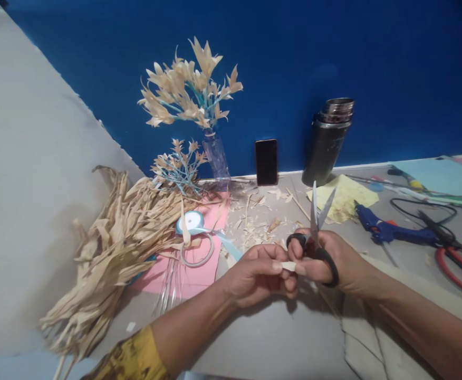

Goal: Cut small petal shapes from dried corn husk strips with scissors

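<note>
Between thumb and finger, my left hand pinches one end of a small pale piece of dried husk. The fingertips of my right hand touch its other end. Black-handled scissors hang on the fingers of that same right hand, blades parted and pointing up, away from the husk piece. Cut scraps of husk lie scattered on the table beyond both hands. To the left sits a roll of light blue ribbon, its tail trailing toward my left hand.
Dried husks are heaped at the left beside pink paper and wires. Husk flowers stand in a clear bottle. A phone and flask stand against the wall. Right lie a blue glue gun and red-handled pliers.
</note>
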`<state>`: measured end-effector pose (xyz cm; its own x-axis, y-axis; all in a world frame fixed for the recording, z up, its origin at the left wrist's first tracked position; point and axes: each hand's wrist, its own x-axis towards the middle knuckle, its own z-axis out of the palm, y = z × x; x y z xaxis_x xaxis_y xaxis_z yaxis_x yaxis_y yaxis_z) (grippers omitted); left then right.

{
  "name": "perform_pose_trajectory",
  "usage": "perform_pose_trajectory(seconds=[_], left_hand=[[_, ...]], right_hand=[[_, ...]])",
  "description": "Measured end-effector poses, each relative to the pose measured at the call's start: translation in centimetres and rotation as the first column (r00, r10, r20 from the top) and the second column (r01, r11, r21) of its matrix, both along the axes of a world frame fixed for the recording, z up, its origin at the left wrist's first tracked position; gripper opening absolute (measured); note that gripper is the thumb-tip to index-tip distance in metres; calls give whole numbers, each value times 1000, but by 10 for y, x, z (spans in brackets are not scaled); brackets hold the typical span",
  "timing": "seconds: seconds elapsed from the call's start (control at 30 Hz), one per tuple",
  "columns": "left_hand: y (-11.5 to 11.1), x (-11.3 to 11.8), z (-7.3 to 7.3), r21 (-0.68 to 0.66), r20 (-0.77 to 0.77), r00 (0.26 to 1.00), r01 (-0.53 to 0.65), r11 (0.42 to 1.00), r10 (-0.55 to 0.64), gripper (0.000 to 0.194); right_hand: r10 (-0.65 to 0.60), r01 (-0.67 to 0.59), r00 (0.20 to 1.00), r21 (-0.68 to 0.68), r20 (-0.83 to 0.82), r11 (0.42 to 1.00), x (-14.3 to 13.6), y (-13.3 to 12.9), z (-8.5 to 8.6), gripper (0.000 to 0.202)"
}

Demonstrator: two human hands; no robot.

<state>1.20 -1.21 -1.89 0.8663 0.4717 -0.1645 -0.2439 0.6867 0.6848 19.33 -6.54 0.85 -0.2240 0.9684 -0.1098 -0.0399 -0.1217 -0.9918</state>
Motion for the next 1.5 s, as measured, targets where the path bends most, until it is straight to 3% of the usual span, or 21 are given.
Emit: perform_pose_trajectory(seconds=[0.13,0.27,0.5,0.63,0.73,0.93,1.03,1.13,1.27,1.5], left_hand=[[-1,2,1,50,-36,998,-41,998,43,40],[0,5,-2,157,-121,986,-97,983,117,31],[7,-2,-12,73,47,996,76,994,-80,36],[6,-2,-9,103,38,999,31,994,-35,48],[4,1,-11,149,-52,998,-26,988,34,35],[5,0,-12,80,8,998,60,995,-61,37],[9,-2,-4,48,29,1000,5,999,-7,43],[9,-1,7,117,-48,995,-78,990,84,50],[5,5,14,269,-214,962,-109,957,169,36],[2,16,20,251,-254,937,-175,952,239,34]], right_hand=[[-22,22,1000,15,8,1000,0,3,1,28],[-54,53,993,20,104,998,-4,1,5,24],[0,-8,992,67,128,998,1,2,1,21],[-23,15,994,79,103,997,3,4,-1,24],[-8,4,995,44,97,999,2,3,2,27],[11,-17,993,57,114,998,4,3,0,21],[-33,32,999,47,25,998,7,6,-3,24],[-70,69,998,69,11,995,9,7,-1,24],[-114,103,990,126,83,987,10,6,7,22],[-99,82,990,165,96,983,17,9,10,19]])
